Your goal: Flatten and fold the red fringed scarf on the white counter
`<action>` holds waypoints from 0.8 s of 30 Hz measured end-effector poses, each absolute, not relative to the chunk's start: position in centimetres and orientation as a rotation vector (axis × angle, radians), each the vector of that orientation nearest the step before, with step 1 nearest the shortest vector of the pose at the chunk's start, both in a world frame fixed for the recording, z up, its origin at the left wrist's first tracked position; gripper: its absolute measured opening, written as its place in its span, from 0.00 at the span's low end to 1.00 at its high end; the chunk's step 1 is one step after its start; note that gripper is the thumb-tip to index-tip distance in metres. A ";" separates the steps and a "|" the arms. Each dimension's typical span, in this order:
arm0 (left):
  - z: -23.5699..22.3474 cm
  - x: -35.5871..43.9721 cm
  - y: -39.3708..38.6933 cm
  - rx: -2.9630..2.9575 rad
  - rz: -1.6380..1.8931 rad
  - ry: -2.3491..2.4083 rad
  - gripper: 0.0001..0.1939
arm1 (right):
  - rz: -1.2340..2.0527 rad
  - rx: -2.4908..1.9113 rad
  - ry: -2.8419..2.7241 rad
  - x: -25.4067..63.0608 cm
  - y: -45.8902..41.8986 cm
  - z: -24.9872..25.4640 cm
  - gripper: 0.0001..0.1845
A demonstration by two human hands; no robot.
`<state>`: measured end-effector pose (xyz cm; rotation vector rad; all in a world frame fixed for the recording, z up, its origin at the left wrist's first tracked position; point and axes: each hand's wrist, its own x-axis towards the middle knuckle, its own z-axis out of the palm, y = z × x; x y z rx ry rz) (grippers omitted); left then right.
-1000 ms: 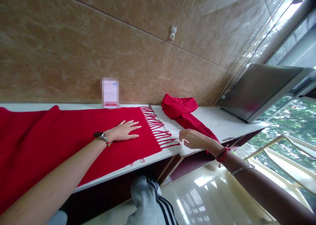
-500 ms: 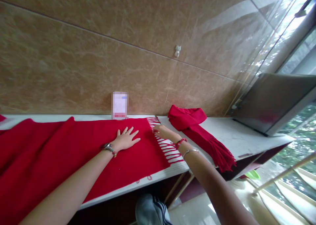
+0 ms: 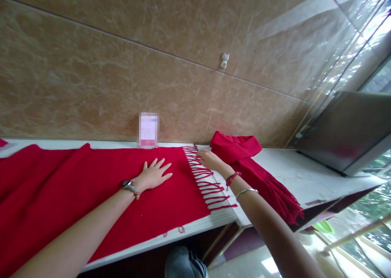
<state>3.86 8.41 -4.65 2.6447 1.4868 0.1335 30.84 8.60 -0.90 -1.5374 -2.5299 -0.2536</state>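
A red scarf [image 3: 146,213] lies spread over the white table, its fringe [image 3: 212,190] pointing right. My left hand [image 3: 152,175] rests flat on the scarf with its fingers spread, left of the fringe. At the far part of the fringe, my right hand [image 3: 210,160] has its fingers curled together on the strands; the fingertips are partly hidden. Several nearer strands lie apart on the table. Just right of that hand is a second red scarf [image 3: 236,147], folded over at the back, with its tassels near the front edge.
A pixelated white and pink card [image 3: 148,127] stands against the brown tiled wall [image 3: 91,86]. A small cat figure [image 3: 224,60] is on that wall. At the right stands a grey metal box [image 3: 345,127]. Loose red thread [image 3: 181,229] lies by the table's front edge, above a knee [image 3: 180,263].
My right hand has moved slightly right, from the base of the fringe outward along the strands. My left hand stays flat on the scarf. The view has shifted a little.
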 end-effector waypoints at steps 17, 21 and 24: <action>-4.2 3.8 7.9 2.620 0.138 1.467 0.29 | -0.420 -1.738 -2.491 31.2 8.6 -0.6 0.16; -4.1 3.7 7.8 2.618 0.140 1.463 0.31 | -0.260 -1.378 -2.541 27.7 8.6 -3.3 0.24; -3.8 3.8 7.5 2.617 0.115 1.466 0.31 | -0.219 -1.404 -2.635 28.1 8.1 -5.9 0.23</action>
